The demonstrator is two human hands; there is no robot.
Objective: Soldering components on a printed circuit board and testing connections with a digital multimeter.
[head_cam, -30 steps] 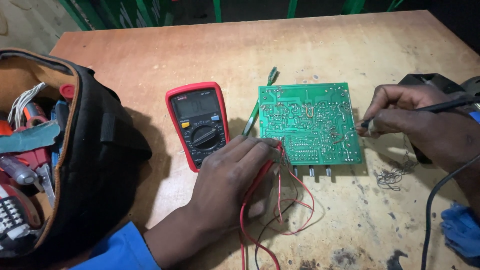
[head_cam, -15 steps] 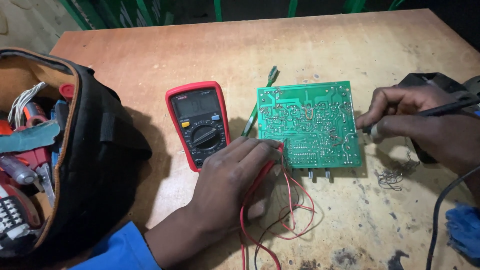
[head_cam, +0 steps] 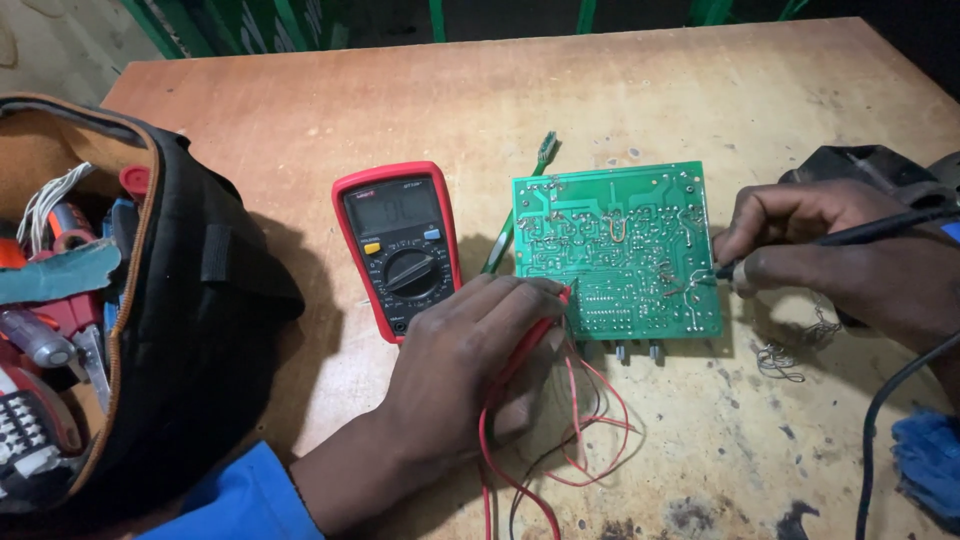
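Head view: our right hand (head_cam: 840, 255) is cut off at the frame edge, fingers clamped on a black probe (head_cam: 800, 245), tip on the board (head_cam: 620, 250) right edge. Left hand (head_cam: 470, 370) pinches a red probe (head_cam: 535, 335) at the board's lower left; its tip is hidden. Red leads (head_cam: 580, 430) loop below. Meter (head_cam: 398, 248) sits just left of the board, tool bag (head_cam: 150, 300) blocks the far left. Far tabletop (head_cam: 500, 100) is open.
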